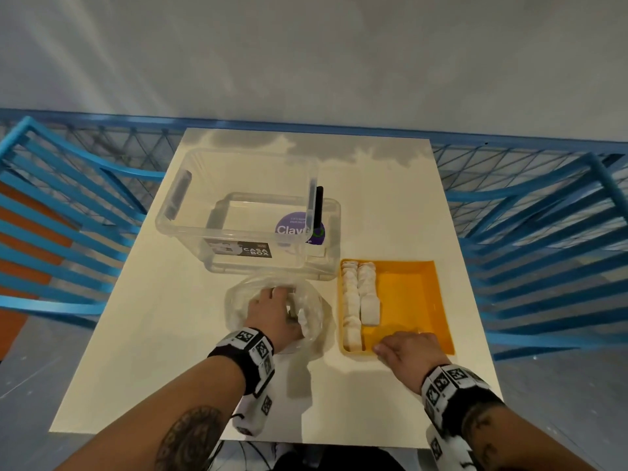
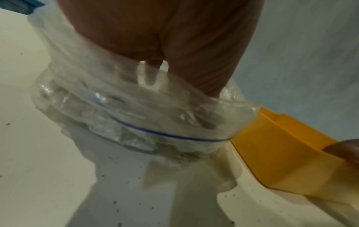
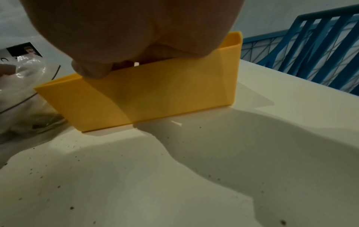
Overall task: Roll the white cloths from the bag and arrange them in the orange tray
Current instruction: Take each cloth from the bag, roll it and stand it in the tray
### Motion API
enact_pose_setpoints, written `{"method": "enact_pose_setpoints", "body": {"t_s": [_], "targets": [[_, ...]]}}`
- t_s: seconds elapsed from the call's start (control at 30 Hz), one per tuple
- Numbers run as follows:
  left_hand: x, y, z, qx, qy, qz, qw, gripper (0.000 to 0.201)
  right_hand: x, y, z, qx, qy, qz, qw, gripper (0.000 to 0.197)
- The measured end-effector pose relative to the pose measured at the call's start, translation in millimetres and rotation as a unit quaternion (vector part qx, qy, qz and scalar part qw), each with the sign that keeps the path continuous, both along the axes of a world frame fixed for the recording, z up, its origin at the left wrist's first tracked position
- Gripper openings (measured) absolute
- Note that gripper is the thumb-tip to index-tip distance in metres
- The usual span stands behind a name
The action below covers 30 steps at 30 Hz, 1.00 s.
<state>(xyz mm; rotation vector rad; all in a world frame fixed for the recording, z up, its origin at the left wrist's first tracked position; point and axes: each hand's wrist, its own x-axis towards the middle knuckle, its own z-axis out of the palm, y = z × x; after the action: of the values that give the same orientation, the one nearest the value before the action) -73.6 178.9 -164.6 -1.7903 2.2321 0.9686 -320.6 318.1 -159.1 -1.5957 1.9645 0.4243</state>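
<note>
- Left hand [image 1: 275, 312]: plunged into the mouth of the clear, crinkled plastic bag [image 1: 314, 305]; fingers lie among soft white cloths [image 1: 303, 317], but whether they grip one cannot be told.
- Bag, left wrist view: thin glossy film with a blue line along its edge, bunched round the hand on the table [image 1: 142, 334].
- Right hand [image 1: 407, 351]: fingers curled over the near rim of the orange tray [image 1: 438, 300], clamping its wall.
- Tray: rigid, smooth, rectangular plastic just right of the bag; two rows of rolled white cloths [image 1: 360, 297] lie along its left side.
- Beyond: a transparent, rounded storage box [image 1: 238, 205] on a clear lid [image 1: 331, 263].
- Table: matte cream, finely speckled; blue slatted chairs [image 1: 543, 232] at both sides.
</note>
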Motion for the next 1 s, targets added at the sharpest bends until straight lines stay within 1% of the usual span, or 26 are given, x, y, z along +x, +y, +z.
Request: {"method": "enact_pose_setpoints", "body": {"t_s": [0.03, 0.1, 0.17, 0.23, 0.27, 0.33, 0.37, 0.4, 0.47, 0.53, 0.57, 0.63, 0.7, 0.77, 0.8, 0.87, 0.9, 1.0], "targets": [[-0.2, -2.4, -2.9, 0.007, -0.006, 0.0, 1.0, 0.081, -0.3, 0.2, -0.5, -0.003, -0.004, -0.002, 1.0, 0.049], [-0.6, -5.0, -6.1, 0.02, -0.054, -0.024, 0.998, 0.078, -0.7, 0.0, -0.3, -0.011, -0.008, -0.004, 1.0, 0.048], [-3.6, -3.3, -8.1, 0.021, -0.09, -0.022, 0.995, 0.063, -2.6, 0.2, 0.5, -0.014, -0.009, 0.001, 1.0, 0.047], [-7.6, 1.0, -8.2, -0.019, -0.094, 0.009, 0.995, 0.044, -4.3, 0.4, -0.6, -0.015, -0.015, 0.005, 1.0, 0.047], [-9.0, 3.8, -7.8, -0.035, -0.09, 0.024, 0.995, 0.038, -4.8, 0.5, -0.7, -0.014, -0.017, 0.008, 1.0, 0.047], [-8.2, 6.8, -7.6, -0.026, -0.077, 0.056, 0.995, 0.036, -6.6, -0.2, -1.4, -0.011, -0.02, 0.009, 1.0, 0.05], [-7.0, 7.7, -6.2, -0.022, -0.06, 0.07, 0.995, 0.034, -6.9, -0.6, -1.8, -0.009, -0.019, 0.009, 1.0, 0.052], [-5.5, 8.1, -4.8, -0.025, -0.03, 0.083, 0.996, 0.029, -6.4, -1.4, -2.1, -0.008, -0.016, 0.01, 1.0, 0.055], [-2.3, 8.7, 2.9, -0.034, 0.043, 0.11, 0.992, 0.008, -5.2, -2.4, -2.2, -0.007, -0.009, 0.015, 1.0, 0.056], [2.1, 11.6, 9.2, -0.045, 0.093, 0.138, 0.985, 0.023, -4.1, -2.8, -1.9, -0.005, -0.003, 0.021, 1.0, 0.051], [5.1, 12.5, 13.3, -0.051, 0.105, 0.153, 0.981, 0.027, -3.7, -3.2, -1.8, -0.004, -0.004, 0.022, 1.0, 0.05], [13.7, 13.8, 18.5, -0.057, 0.131, 0.177, 0.974, 0.027, -3.8, -4.0, 0.3, 0.009, -0.014, 0.016, 1.0, 0.056], [22.2, 13.5, 22.6, -0.037, 0.17, 0.206, 0.963, 0.024, -3.8, -5.8, 2.1, 0.014, -0.026, 0.012, 0.999, 0.065], [27.5, 14.4, 25.7, -0.005, 0.226, 0.245, 0.943, 0.021, -4.7, -4.2, 2.1, 0.021, -0.039, 0.003, 0.999, 0.057], [28.5, 15.0, 28.9, 0.016, 0.26, 0.27, 0.927, 0.024, -5.4, -4.3, 1.4, 0.02, -0.042, 0.0, 0.999, 0.052], [28.9, 16.2, 29.2, 0.065, 0.32, 0.312, 0.892, 0.031, -5.2, -3.4, 1.4, 0.024, -0.044, -0.009, 0.999, 0.05], [29.3, 14.9, 27.9, 0.07, 0.334, 0.319, 0.884, 0.032, -4.7, -3.9, 1.0, 0.025, -0.039, -0.011, 0.999, 0.05], [34.5, 8.3, 25.7, 0.033, 0.281, 0.27, 0.92, 0.016, -3.1, -4.7, 1.5, 0.033, -0.026, -0.009, 0.999, 0.05]]}}
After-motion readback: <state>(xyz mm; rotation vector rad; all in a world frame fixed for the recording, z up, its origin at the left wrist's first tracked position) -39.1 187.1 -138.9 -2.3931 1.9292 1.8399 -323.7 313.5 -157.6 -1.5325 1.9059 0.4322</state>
